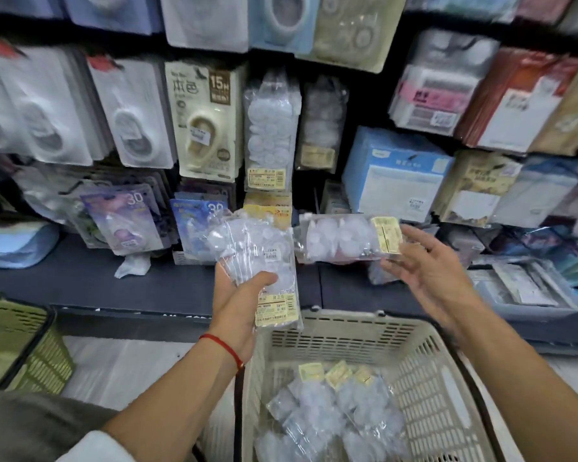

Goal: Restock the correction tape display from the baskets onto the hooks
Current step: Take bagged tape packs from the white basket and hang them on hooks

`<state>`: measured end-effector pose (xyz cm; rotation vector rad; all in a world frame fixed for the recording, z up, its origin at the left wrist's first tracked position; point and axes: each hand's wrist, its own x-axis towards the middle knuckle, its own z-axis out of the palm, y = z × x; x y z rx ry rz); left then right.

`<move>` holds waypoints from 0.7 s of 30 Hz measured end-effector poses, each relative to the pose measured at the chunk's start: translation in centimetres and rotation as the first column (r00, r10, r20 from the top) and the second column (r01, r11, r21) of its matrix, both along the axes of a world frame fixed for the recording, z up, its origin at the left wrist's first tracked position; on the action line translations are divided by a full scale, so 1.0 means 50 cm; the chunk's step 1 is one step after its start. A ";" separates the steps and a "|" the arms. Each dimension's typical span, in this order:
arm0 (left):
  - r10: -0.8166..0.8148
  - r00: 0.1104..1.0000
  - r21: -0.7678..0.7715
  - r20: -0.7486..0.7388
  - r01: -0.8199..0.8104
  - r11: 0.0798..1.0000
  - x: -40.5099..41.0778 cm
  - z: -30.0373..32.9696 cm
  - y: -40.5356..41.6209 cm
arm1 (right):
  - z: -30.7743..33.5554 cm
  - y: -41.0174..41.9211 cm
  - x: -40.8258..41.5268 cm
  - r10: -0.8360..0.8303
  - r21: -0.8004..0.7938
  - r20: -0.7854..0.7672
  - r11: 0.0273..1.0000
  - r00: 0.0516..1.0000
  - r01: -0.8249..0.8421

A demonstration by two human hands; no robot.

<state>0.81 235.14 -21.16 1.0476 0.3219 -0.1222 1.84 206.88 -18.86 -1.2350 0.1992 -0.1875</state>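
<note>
Before the hanging display, head view: left hand point(239, 300) gripped upright stack of clear correction tape packs point(259, 261), thumb across front. Right hand point(429, 261) slack, fingers spread, touching labelled end of sideways pack point(347, 240); firm grasp could not be told. Below, beige basket point(414, 345) held more packs point(331, 411). Green basket point(17, 345) at left. Filled hooks above; one bagged pack point(269, 128) hung centrally.
</note>
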 end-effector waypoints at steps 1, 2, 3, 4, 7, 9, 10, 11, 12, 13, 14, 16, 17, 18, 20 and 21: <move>-0.010 0.999 -0.017 0.037 0.011 1.000 0.008 0.028 0.003 | 0.028 0.021 0.000 0.044 0.044 0.042 0.998 0.998 -0.046; -0.023 0.998 -0.037 0.066 0.026 0.999 0.015 0.056 0.008 | 0.053 0.045 -0.002 0.097 0.068 0.078 0.992 0.992 -0.102; -0.036 0.995 -0.056 0.094 0.042 0.998 0.022 0.082 0.014 | 0.072 0.072 -0.006 0.143 0.071 0.106 0.986 0.984 -0.150; -0.047 0.991 -0.065 0.126 0.056 0.996 0.029 0.104 0.020 | 0.088 0.100 -0.009 0.170 0.067 0.131 0.981 0.977 -0.180; -0.069 0.977 -0.068 0.200 0.084 0.994 0.047 0.153 0.032 | 0.110 0.178 -0.017 0.168 0.080 0.160 0.980 0.973 -0.183; -0.088 0.974 -0.082 0.210 0.107 0.991 0.059 0.176 0.038 | 0.111 0.223 -0.019 0.141 0.020 0.128 0.989 0.982 -0.145; -0.098 0.972 -0.117 0.214 0.125 0.985 0.066 0.188 0.040 | 0.111 0.243 -0.021 0.121 -0.063 0.112 0.991 0.986 -0.115; -0.117 0.968 -0.151 0.222 0.153 0.977 0.072 0.199 0.040 | 0.111 0.259 -0.022 0.094 -0.163 0.099 0.984 0.991 -0.077; -0.131 0.961 -0.155 0.243 0.171 0.973 0.078 0.208 0.039 | 0.111 0.272 -0.021 0.064 -0.254 0.087 0.966 0.994 -0.040; -0.133 0.952 -0.130 0.275 0.174 0.976 0.082 0.216 0.037 | 0.113 0.279 -0.018 0.045 -0.328 0.074 0.945 0.996 -0.018; -0.124 0.945 -0.092 0.301 0.158 0.983 0.087 0.222 0.034 | 0.119 0.283 -0.014 0.049 -0.384 0.055 0.923 0.997 -0.024; -0.124 0.938 -0.042 0.324 0.145 0.989 0.099 0.221 0.029 | 0.140 0.283 -0.003 0.088 -0.457 0.018 0.887 0.996 -0.070; -0.132 0.937 -0.038 0.324 0.152 0.988 0.106 0.220 0.026 | 0.154 0.278 0.005 0.086 -0.456 0.027 0.888 0.996 -0.064; -0.149 0.933 -0.036 0.329 0.169 0.985 0.113 0.217 0.023 | 0.170 0.272 0.015 0.066 -0.437 0.058 0.899 0.996 -0.034; -0.178 0.914 -0.028 0.365 0.202 0.979 0.123 0.219 0.016 | 0.202 0.261 0.037 0.015 -0.427 0.165 0.903 0.986 0.058; -0.185 0.903 -0.024 0.387 0.210 0.977 0.126 0.221 0.012 | 0.215 0.258 0.049 0.004 -0.448 0.206 0.889 0.978 0.091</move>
